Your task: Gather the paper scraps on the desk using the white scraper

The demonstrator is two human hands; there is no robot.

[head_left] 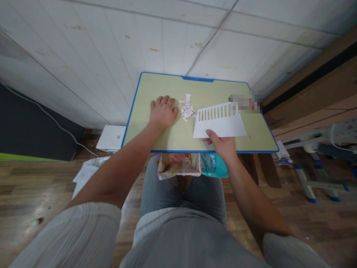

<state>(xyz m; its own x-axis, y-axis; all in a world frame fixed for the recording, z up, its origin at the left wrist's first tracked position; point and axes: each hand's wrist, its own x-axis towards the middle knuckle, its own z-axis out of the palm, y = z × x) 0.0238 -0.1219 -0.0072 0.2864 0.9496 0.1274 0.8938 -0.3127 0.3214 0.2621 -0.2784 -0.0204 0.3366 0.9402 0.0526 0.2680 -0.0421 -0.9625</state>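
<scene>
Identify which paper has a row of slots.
The large white sheet in the right hand; the paper scraps near the left hand are small and heaped together.

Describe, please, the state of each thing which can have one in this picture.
Left hand: palm down on tabletop, fingers slightly spread
Slotted sheet: held at near edge, row of slots cut through
Right hand: closed on that sheet
Paper scraps: torn, loosely heaped
Lined bin: open, contents inside
Teal bin: open, contents unclear
Pixelated object: state unclear
</scene>
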